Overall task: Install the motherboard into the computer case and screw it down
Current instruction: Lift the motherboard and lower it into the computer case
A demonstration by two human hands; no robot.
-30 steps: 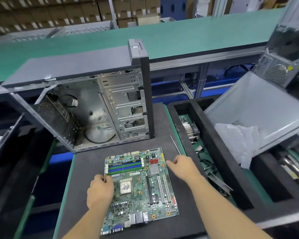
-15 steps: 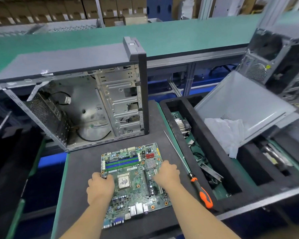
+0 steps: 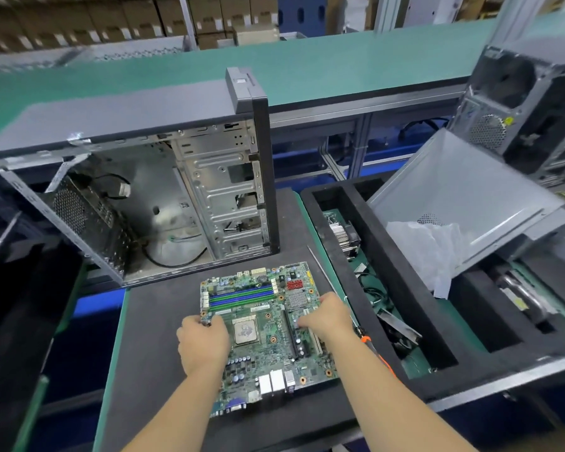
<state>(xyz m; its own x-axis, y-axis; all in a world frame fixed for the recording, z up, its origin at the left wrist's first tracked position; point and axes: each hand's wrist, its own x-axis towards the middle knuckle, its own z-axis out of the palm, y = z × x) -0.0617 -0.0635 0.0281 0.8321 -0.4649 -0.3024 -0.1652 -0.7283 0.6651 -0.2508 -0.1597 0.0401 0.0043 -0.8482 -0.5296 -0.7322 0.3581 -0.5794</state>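
A green motherboard (image 3: 265,324) with blue and green memory slots lies flat on the black foam mat (image 3: 157,347), just in front of the open computer case (image 3: 163,203). The case stands on the mat with its side off, showing bare metal and loose cables inside. My left hand (image 3: 203,344) grips the board's left edge beside the processor socket. My right hand (image 3: 330,318) rests over the right side of the board, fingers curled onto the expansion slots. An orange-handled screwdriver (image 3: 369,342) lies along the mat's right edge, mostly hidden under my right forearm.
A black foam tray (image 3: 415,324) to the right holds a heatsink (image 3: 343,236), cables and metal brackets. A grey side panel (image 3: 470,197) with a white plastic bag (image 3: 431,249) leans over it. Another case (image 3: 529,102) stands at far right. A green bench (image 3: 307,70) runs behind.
My right hand has moved from the board's far right corner inward onto the expansion slots. My left hand has stayed on the left edge. The camera view has shifted slightly.
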